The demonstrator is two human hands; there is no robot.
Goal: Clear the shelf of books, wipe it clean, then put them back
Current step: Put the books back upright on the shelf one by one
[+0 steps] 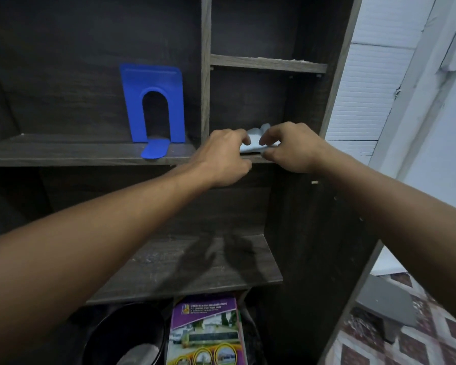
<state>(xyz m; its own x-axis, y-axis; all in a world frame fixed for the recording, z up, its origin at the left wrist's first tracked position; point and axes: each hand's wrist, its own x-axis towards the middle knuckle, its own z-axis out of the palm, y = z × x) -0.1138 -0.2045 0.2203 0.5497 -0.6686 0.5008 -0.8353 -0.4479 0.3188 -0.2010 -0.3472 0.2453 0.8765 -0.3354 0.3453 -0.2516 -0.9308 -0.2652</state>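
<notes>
left hand: fingers curled, pinching the left edge of the cloth.
right hand: fingers curled, pinching the cloth's right edge; thumb lower, at the board's front lip.
cloth: pale blue, bunched, between the two sets of fingers, lying in the narrow right compartment.
shelf: dark wood board directly under both hands.
bookend: blue, upright, on the same board, left of the left fingers, beyond the vertical divider.
book: purple and green cover, well below the fingers, at the unit's bottom.
black container: round, just left of the book.
small shelf: above the fingers, right compartment.
</notes>
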